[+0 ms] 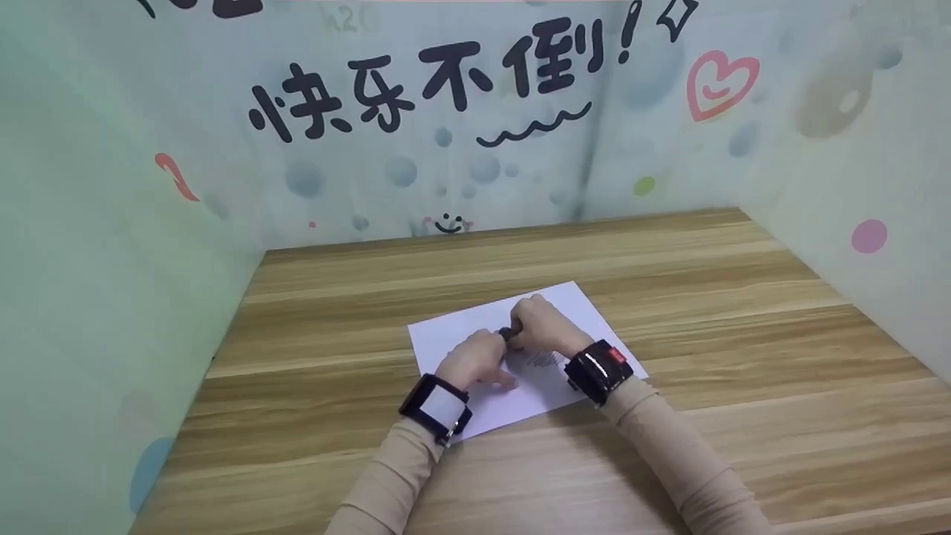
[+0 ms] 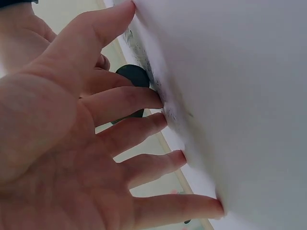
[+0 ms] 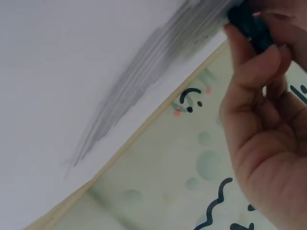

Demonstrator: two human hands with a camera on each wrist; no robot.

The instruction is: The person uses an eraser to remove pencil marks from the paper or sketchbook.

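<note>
Rubbing at grey marks, one slip from a crease

Pressing a white sheet of paper (image 1: 475,401) flat against a wooden table (image 1: 334,312), a person works a small dark object, apparently an eraser (image 1: 506,334), over a patch of grey pencil shading (image 3: 158,62) near the middle of the sheet. The left hand (image 1: 475,360) lies on the paper just left of the shading, its fingers (image 2: 144,167) spread wide and straight, tips planted on the sheet. The right hand (image 1: 542,327) sits just beyond the shading, its fingers (image 3: 249,62) curled tight around the eraser, whose tip meets the paper at the far end of the strokes.

The main risk appears to lie in the paper itself. It rests loose on the table, held only by those left fingertips; should they lift or slide, a firm stroke could drag the sheet, buckle it or tear it beside the shading. Pressing too hard may smear the grey outward rather than lift it. The right hand also hovers close over the marks, so its heel could smudge them. With both hands nearly touching beside the eraser, a stroke toward the left fingers could knock them off the sheet.
</note>
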